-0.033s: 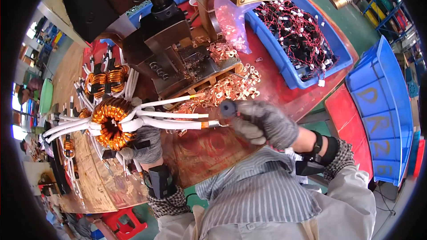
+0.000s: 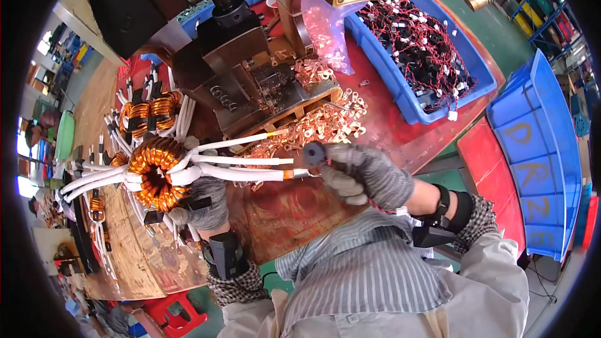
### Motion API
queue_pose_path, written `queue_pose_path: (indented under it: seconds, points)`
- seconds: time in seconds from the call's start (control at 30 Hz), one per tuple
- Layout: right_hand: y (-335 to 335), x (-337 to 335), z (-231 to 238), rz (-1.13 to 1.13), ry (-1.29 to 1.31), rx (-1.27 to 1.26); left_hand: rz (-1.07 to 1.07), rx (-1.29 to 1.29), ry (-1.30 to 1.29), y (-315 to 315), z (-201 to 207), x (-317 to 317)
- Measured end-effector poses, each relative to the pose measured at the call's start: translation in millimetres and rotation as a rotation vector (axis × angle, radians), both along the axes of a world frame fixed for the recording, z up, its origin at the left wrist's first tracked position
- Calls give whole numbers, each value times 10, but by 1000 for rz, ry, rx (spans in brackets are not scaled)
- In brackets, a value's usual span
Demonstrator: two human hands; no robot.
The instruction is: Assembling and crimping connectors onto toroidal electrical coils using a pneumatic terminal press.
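Note:
A copper-wound toroid coil [image 2: 156, 174] with thick white-sleeved leads [image 2: 241, 161] is held up over the table. My left hand [image 2: 210, 203], in a grey glove, is closed on it from below and behind, its fingers partly hidden. The leads point right; the lowest ends in a metal lug [image 2: 300, 174]. Pinched in my gloved right hand [image 2: 369, 175] is a small black ring [image 2: 315, 153], right beside the lead ends. A thin red wire and a white connector [image 2: 400, 211] show below that hand. Whether the ring touches a lead, I cannot tell.
Loose copper lugs [image 2: 332, 119] lie heaped before a dark press [image 2: 250, 75]. Behind right stands a blue bin [image 2: 407, 109] of black parts with red-black wires. More wound coils [image 2: 150, 112] lie on the left. A blue crate [image 2: 538, 150] stands at the far right.
My right hand has moved slightly left with the black ring, closer to the lead ends. The left hand and the coil have stayed in place.

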State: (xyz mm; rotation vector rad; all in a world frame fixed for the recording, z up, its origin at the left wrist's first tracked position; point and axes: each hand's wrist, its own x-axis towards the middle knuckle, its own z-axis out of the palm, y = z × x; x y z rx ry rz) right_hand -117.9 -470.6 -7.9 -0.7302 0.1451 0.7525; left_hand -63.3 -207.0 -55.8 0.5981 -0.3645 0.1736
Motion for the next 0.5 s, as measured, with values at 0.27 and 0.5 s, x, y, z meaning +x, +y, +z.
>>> queue_pose_path:
  seconds: [0.27, 0.5]
  points:
    - [180, 1, 26, 7, -47, 15, -336, -668, 85, 52, 184, 74]
    - [218, -58, 56, -33, -144, -25, -254, -371, 1, 92, 26, -34]
